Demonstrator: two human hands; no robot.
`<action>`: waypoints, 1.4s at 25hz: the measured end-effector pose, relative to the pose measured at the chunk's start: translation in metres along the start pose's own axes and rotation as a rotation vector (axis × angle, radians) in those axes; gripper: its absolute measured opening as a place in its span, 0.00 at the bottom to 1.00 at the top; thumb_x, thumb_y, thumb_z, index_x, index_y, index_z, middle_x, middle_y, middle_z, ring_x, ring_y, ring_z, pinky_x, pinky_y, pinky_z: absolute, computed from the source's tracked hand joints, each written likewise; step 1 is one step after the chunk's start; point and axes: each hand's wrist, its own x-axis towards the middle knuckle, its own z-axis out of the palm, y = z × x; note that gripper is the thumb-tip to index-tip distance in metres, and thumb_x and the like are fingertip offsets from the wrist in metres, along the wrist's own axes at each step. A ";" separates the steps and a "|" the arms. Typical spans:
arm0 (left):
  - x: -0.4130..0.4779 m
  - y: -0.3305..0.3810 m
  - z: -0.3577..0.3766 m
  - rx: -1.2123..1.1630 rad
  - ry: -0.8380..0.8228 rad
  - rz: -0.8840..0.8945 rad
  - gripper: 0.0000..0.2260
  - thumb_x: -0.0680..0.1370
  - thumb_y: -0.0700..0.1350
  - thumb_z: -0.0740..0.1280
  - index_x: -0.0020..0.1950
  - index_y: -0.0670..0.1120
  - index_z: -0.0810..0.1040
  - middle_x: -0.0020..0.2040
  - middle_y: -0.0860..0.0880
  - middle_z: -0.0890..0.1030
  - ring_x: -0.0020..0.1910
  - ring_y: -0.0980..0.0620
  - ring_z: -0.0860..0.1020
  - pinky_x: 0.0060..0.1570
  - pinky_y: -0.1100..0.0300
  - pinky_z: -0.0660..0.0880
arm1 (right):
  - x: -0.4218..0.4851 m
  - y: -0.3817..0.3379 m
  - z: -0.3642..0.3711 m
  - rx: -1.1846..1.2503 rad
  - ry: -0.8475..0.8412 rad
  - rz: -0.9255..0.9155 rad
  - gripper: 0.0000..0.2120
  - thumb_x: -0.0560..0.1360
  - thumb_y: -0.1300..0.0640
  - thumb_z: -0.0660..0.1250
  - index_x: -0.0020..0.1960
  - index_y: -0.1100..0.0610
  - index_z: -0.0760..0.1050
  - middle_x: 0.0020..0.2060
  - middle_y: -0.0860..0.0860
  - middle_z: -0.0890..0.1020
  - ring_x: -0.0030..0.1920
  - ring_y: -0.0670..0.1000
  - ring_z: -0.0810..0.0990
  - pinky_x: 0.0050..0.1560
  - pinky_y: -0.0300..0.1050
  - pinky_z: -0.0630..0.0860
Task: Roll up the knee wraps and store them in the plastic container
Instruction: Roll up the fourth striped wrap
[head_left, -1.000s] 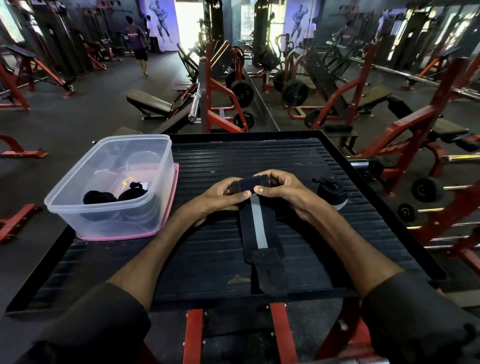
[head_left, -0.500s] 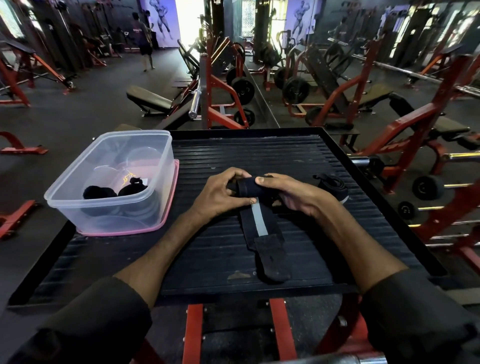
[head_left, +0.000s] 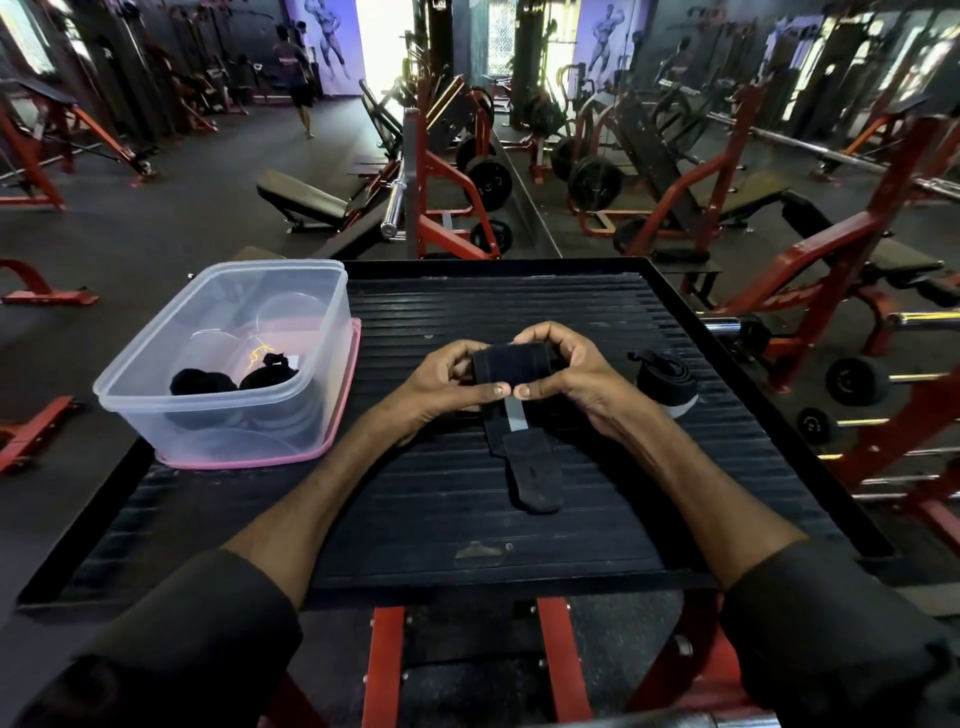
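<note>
A black knee wrap (head_left: 511, 366) with a grey stripe is partly rolled at the middle of the ribbed black platform (head_left: 519, 519). My left hand (head_left: 447, 379) grips the roll's left end and my right hand (head_left: 563, 364) grips its right end, thumbs meeting at the front. The loose tail (head_left: 532, 467) lies flat toward me. A clear plastic container (head_left: 156, 410) stands on a pink lid at the left, holding two black rolled wraps (head_left: 234, 379). Another wrap (head_left: 667, 379), loosely coiled, lies right of my right hand.
Red and black gym machines, benches and weight plates fill the floor beyond and to the right of the platform. A person walks away at the far back left. A red frame supports the platform below its near edge.
The roll between my hands has grown thicker and the flat tail has become shorter, drawn away from me. Both hands stayed on the roll's ends.
</note>
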 end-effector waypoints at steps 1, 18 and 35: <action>0.000 0.000 0.000 0.020 0.024 0.028 0.21 0.73 0.37 0.77 0.63 0.43 0.76 0.52 0.50 0.84 0.51 0.57 0.83 0.49 0.59 0.82 | 0.001 -0.001 -0.004 0.068 -0.040 0.050 0.26 0.65 0.77 0.74 0.56 0.55 0.78 0.50 0.50 0.82 0.49 0.47 0.81 0.48 0.44 0.80; 0.001 -0.003 -0.004 -0.062 -0.154 -0.130 0.18 0.77 0.45 0.73 0.66 0.50 0.76 0.63 0.50 0.80 0.64 0.50 0.80 0.63 0.51 0.79 | 0.001 0.001 -0.002 0.092 -0.003 0.077 0.25 0.64 0.77 0.75 0.55 0.56 0.81 0.49 0.52 0.85 0.52 0.49 0.83 0.52 0.44 0.82; -0.002 0.005 0.001 0.020 -0.098 0.032 0.26 0.74 0.37 0.76 0.69 0.51 0.74 0.65 0.53 0.80 0.66 0.56 0.78 0.64 0.61 0.75 | -0.001 -0.006 -0.006 0.179 0.023 0.127 0.20 0.69 0.67 0.78 0.58 0.56 0.80 0.47 0.51 0.83 0.48 0.49 0.83 0.48 0.45 0.82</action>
